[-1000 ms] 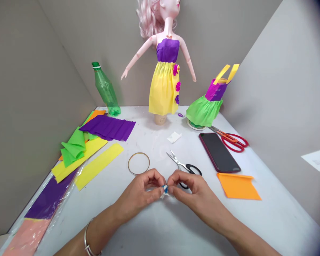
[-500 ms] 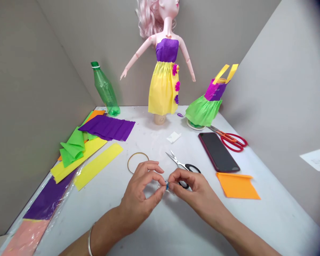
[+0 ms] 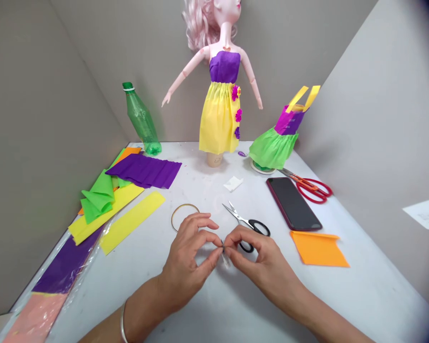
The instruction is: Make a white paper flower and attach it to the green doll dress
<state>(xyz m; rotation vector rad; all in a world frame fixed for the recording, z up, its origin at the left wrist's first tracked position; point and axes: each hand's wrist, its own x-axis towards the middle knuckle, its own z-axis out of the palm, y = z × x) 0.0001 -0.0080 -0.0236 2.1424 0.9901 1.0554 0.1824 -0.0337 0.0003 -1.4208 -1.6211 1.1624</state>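
Over the near middle of the table, my left hand (image 3: 189, 257) and my right hand (image 3: 264, 264) meet at the fingertips. Both are closed in a pinch on a small crumpled whitish piece (image 3: 226, 261). Its lower end pokes out below the fingers, and the rest is hidden, so I cannot make out its kind. The other fingers of my left hand are raised and curved. Just behind my right hand lie small scissors (image 3: 248, 221) with black handles, blades parted. A thin gold bangle (image 3: 185, 206) rests on the table, partly covered by my left hand.
A doll (image 3: 219, 114) in a purple and yellow dress stands at the back. Around it are a green bottle (image 3: 143, 119), a small green-skirted dress (image 3: 275, 146), red-handled scissors (image 3: 311, 189), a phone (image 3: 293, 204), orange paper (image 3: 320, 250), a white scrap (image 3: 233, 183), and purple sheets (image 3: 146, 170) with yellow strips (image 3: 134, 223).
My left hand's outer fingers have lifted and spread from their earlier curl. The blue part of the pinched piece no longer shows; its whitish end now hangs lower.
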